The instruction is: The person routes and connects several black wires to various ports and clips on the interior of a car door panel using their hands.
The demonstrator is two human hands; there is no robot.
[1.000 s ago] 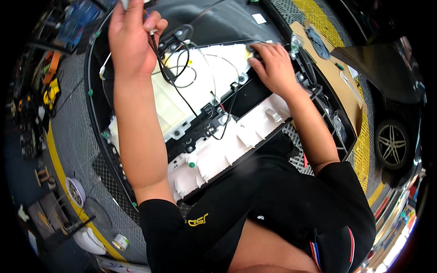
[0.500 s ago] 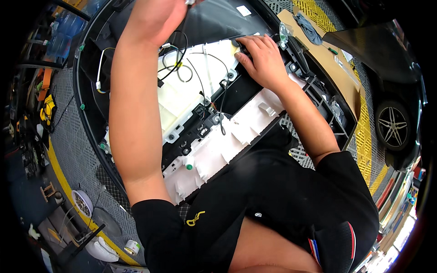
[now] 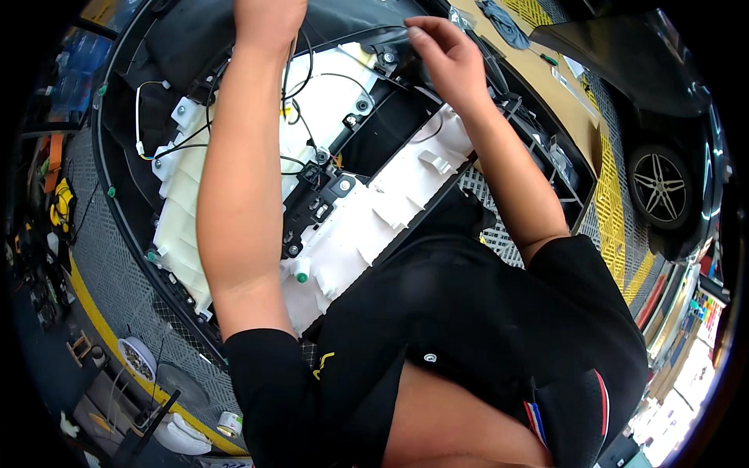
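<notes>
A large black car trim panel, looking like a door panel (image 3: 109,160), lies with its inner side up below my arms. A cream plastic cover (image 3: 324,90) and a white strip (image 3: 390,191) sit in it. My right hand (image 3: 452,62) is closed at the panel's far edge, thumb and forefinger pinching a thin black cable (image 3: 355,33). That cable runs left toward my left hand (image 3: 271,23), which is cut off by the top edge, its fingers hidden. More loops of black cable hang below the left hand over the cover.
Brown cardboard (image 3: 558,101) lies right of the panel, with a grey cloth (image 3: 503,23) on it. A dark car with a spoked wheel (image 3: 659,183) stands at the right. On the left floor are a white bowl of small parts (image 3: 138,359) and a can (image 3: 230,423).
My right hand has lifted off the cover's far corner and now pinches the cable. The left hand has moved slightly, and the panel appears lower and further left in view.
</notes>
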